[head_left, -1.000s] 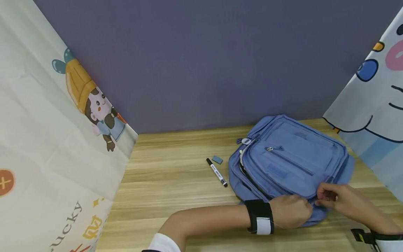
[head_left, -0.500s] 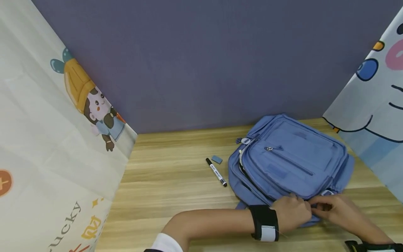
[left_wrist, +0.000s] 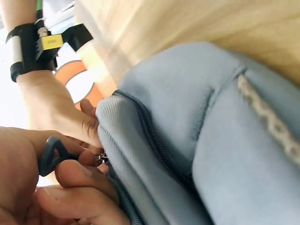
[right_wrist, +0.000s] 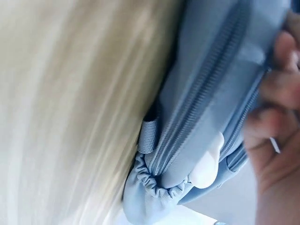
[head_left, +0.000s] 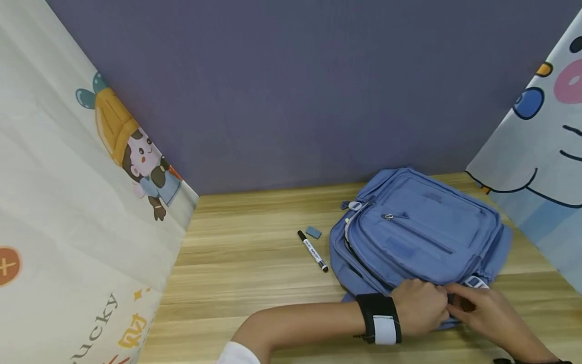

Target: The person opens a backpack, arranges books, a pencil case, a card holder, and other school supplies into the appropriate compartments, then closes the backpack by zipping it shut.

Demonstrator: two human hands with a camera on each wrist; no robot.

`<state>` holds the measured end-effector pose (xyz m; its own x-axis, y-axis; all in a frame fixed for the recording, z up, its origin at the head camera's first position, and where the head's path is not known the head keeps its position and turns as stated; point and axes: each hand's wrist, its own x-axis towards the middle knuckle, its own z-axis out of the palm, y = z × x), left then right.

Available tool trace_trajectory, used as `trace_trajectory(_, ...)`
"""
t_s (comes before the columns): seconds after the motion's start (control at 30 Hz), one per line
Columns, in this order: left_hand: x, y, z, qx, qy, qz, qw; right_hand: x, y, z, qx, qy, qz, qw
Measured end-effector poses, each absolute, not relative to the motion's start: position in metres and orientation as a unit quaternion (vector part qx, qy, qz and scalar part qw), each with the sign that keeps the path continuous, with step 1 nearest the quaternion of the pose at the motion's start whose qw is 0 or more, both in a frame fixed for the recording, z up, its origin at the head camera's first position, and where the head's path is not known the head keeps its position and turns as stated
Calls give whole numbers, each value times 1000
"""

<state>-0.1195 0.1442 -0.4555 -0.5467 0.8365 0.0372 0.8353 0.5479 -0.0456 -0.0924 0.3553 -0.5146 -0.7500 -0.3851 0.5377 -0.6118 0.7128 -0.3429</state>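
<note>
A blue backpack (head_left: 432, 222) lies on its back on the wooden table. At its near edge my left hand (head_left: 419, 307) pinches the zipper slider; its triangular pull tab (left_wrist: 48, 160) sticks out between the fingers in the left wrist view. My right hand (head_left: 484, 309) is right beside it, thumb and forefinger pinching the bag's edge close to the left knuckles. A run of closed zipper (right_wrist: 208, 89) curves along the bag's side in the right wrist view. The fingertips of both hands are partly hidden in the head view.
A black-and-white marker (head_left: 312, 251) and a small blue-grey eraser (head_left: 313, 232) lie on the table (head_left: 236, 263) left of the bag. A white plastic piece (head_left: 476, 282) hangs at the bag's right side. A dark panel (head_left: 295, 101) stands behind, with printed cloths on both sides.
My right hand has moved left along the bag's edge, up against my left hand, uncovering the white piece. The left hand has hardly moved; backpack, marker and eraser stay in place.
</note>
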Motion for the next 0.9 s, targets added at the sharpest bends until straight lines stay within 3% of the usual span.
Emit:
trace_trajectory(0.13, -122, 138, -455, -479, -878, -7, 14, -94, 352, -516, 280, -900, 220, 253)
trace_trajectory(0.67, -139, 76, -449, -474, -879, -51, 12, -89, 340, -499, 237, -929, 197, 203)
trace_trajectory(0.9, -138, 69, -450, -475, -877, -66, 7, -97, 303, -490, 301, -915, 148, 226)
